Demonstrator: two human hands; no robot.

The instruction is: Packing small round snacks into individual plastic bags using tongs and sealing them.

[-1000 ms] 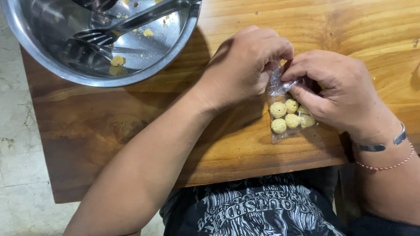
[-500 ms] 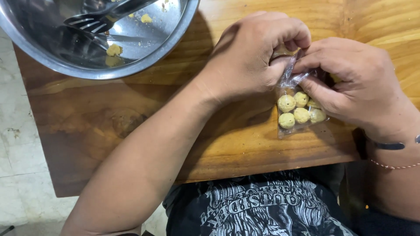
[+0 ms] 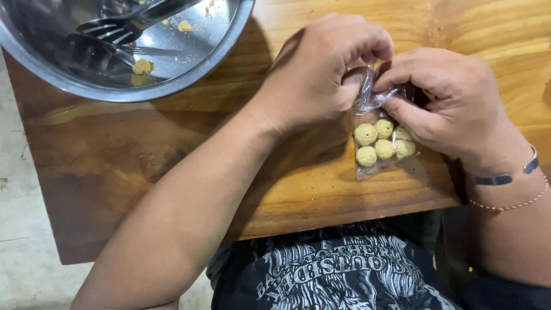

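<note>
Grip of the left hand [image 3: 321, 74]: fingers curling shut, with thumb and fingertips pinching the gathered neck of a small clear plastic bag [image 3: 380, 138]. Grip of the right hand [image 3: 453, 103]: likewise closing, its fingertips pressing the same crumpled neck from the opposite side, so that the two grips are meeting almost knuckle to knuckle over the bag's top. The film is bunching into glossy creases between them; how the neck is folded inside the fingers cannot be told.

Just below both grips, the body of the bag is lying flat on the counter [image 3: 172, 155], near its front edge. It is holding several small dough balls [image 3: 379, 142], pale yellow, roughly round and matte, packed touching one another in two short rows; the right hand's fingers are partly covering the rightmost ones.

The counter is a wooden slab, warm brown, glossy, with visible grain and a knot to the left of the left forearm. Well away to the upper left of the grips a wide metal bowl [image 3: 189, 69] is sitting, smooth and mirror-bright, carrying a metal fork [image 3: 123, 27] and a few yellow crumbs [image 3: 142, 66]. On the right wrist a thin metal bangle [image 3: 505, 177] and a beaded cord [image 3: 505, 205] are resting.
</note>
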